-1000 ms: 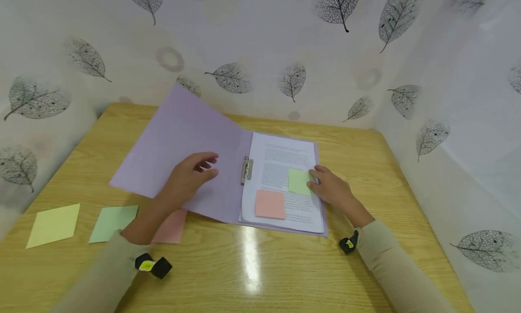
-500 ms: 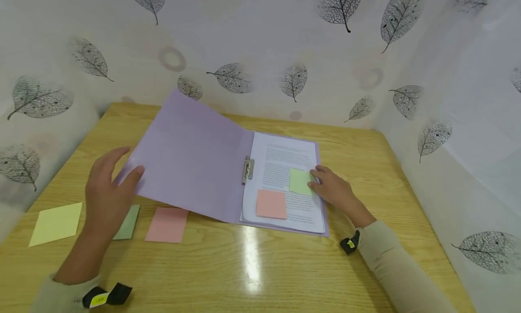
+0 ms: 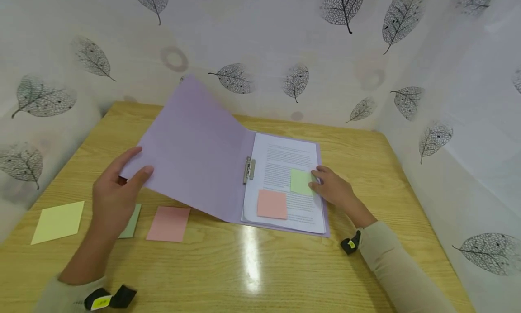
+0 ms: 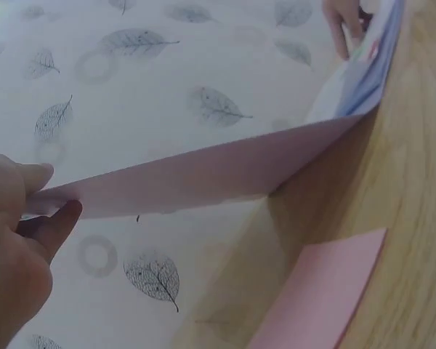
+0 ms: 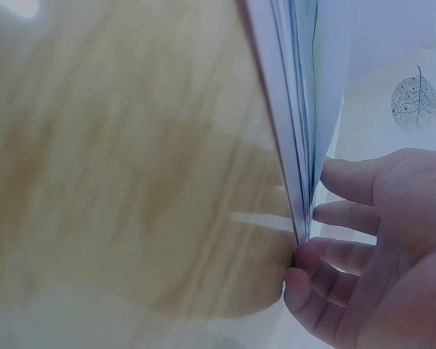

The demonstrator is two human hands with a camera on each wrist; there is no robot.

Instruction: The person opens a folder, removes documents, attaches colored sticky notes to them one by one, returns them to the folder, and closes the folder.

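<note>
A lilac folder (image 3: 191,145) lies spread on the table, its front cover raised at a slant on the left. My left hand (image 3: 116,191) pinches that cover near its outer lower corner, thumb on the inside face; the grip shows in the left wrist view on the folder's cover edge (image 4: 174,174). My right hand (image 3: 333,188) rests at the right edge of the printed sheets (image 3: 285,161), fingertips on the page and along its side. A pale green sticky note (image 3: 300,182) sits beside those fingertips, and a pink sticky note (image 3: 272,204) lower left on the page.
A metal clip (image 3: 249,170) stands at the folder's spine. Along the front left of the wooden table (image 3: 301,272) lie a yellow paper square (image 3: 59,222), a green one (image 3: 131,222) partly behind my left hand, and a pink one (image 3: 168,224). A leaf-patterned wall covering (image 3: 260,46) borders the table.
My left hand has moved left from over the folder's inner cover to its outer corner, taken hold, and lifted the cover somewhat. My right hand has stayed at the sheets' edge.
</note>
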